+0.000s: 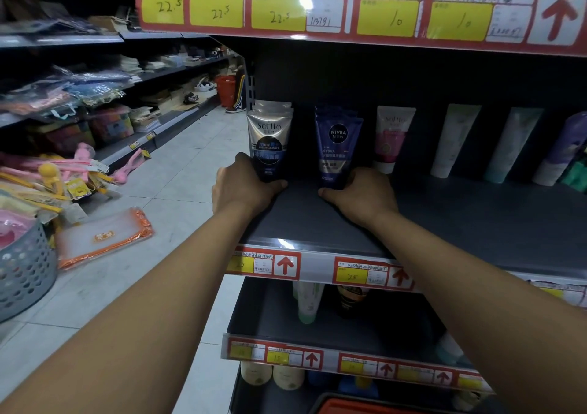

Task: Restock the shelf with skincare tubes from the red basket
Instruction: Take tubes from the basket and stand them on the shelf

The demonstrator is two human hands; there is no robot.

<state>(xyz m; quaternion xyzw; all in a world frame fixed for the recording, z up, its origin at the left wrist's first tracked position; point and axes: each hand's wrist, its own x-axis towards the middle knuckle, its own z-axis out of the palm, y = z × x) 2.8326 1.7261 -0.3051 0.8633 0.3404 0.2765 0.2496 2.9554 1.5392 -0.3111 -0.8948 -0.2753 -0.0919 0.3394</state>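
On the dark shelf a silver and navy Softto tube stands upright at the left end, with more of the same behind it. My left hand grips its lower part. Beside it to the right stands a blue Nivea Men tube, also with others behind, and my right hand holds its base. The red basket shows only as a rim at the bottom edge of the view.
Further right on the shelf stand a pink and white tube, pale tubes and a purple one. Lower shelves hold bottles. Left of the aisle lie a grey basket, an orange pouch and stationery racks. A second red basket stands far down the aisle.
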